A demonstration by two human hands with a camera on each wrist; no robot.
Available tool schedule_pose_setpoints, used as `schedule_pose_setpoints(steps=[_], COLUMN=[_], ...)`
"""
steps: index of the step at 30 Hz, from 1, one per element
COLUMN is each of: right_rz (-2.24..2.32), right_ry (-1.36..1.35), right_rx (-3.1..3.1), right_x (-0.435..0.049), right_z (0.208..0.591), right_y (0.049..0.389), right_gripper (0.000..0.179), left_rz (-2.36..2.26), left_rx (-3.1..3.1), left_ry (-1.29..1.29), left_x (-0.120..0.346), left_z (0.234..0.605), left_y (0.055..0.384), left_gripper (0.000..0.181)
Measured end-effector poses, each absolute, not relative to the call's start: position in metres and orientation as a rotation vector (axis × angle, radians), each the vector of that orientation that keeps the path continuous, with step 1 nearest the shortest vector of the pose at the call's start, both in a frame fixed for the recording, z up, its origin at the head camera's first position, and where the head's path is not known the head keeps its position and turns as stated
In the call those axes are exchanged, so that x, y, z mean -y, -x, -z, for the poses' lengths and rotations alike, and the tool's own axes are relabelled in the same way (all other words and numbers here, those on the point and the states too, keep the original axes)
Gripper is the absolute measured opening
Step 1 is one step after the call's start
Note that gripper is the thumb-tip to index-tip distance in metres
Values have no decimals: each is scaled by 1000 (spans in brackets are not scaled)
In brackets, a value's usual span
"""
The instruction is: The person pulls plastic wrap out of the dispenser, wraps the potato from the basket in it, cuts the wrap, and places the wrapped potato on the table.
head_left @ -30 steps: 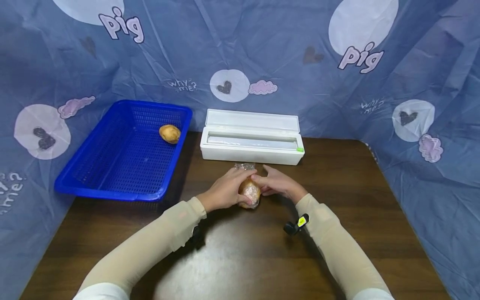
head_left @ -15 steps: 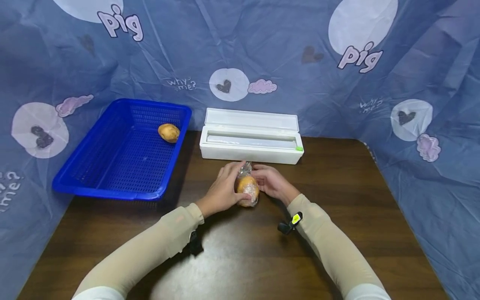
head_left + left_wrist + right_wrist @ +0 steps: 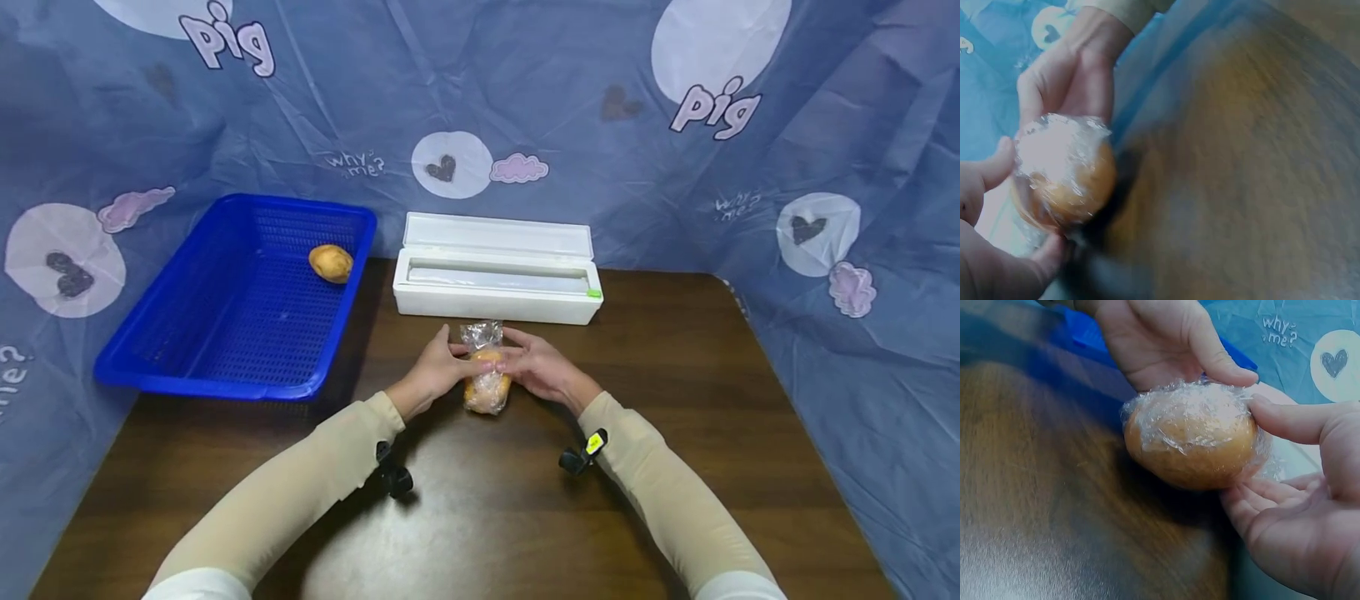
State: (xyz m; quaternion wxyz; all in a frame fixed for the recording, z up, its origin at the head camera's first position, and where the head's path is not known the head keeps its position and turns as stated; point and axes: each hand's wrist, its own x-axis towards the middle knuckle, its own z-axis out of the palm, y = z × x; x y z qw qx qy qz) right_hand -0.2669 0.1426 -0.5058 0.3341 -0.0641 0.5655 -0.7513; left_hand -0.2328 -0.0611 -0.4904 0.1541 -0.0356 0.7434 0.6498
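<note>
A potato [image 3: 486, 393] wrapped in clear cling film is held between both hands over the table, film bunched at its far end. My left hand [image 3: 431, 372] grips its left side, thumb across the top. From the right, my right hand [image 3: 546, 372] pinches it, the two thumb tips meeting on top in the head view. The right wrist view has the wrapped potato [image 3: 1191, 440] close up, right thumb above and fingers beneath. In the left wrist view, glare whitens the film on the potato [image 3: 1063, 178], and the left thumb and fingertips touch its near end.
A white cling film box [image 3: 495, 304] stands behind the hands, lid raised, roll inside, a green slider at its right end. At left, a blue plastic basket [image 3: 217, 387] holds one unwrapped potato [image 3: 331, 263]. The wooden table [image 3: 675, 400] meets a printed blue cloth behind.
The potato has been turned, so its loose film end now stands out toward the box. My left hand has shifted from over the potato to its left side; my right thumb has come onto the top.
</note>
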Motion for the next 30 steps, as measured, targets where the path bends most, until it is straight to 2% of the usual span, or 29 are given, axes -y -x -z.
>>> schedule_pose_setpoints(steps=[4,11,16,22,30], right_rz=[1940,1929,1960,1956,1982], right_ry=[203,275,315,311,266], right_rx=[-1492,-1540,-1520,-1577,-1643], right_x=[-143,-146,-147,-144,-140], right_z=[506,506,511,510,507], right_y=[265,263,261,259,254], right_gripper=[85,82,79,83,71], left_rz=[-1923,-1973,-1997,-1995,-1963], left_rx=[-2073,-2028,-2038,-2129,-2275], left_ry=[57,-23,-30,-36,-93], left_x=[62,61,61,62,60], left_z=[500,507,507,505,507], left_y=[233,233,234,234,231], left_gripper=[104,70,67,73,48])
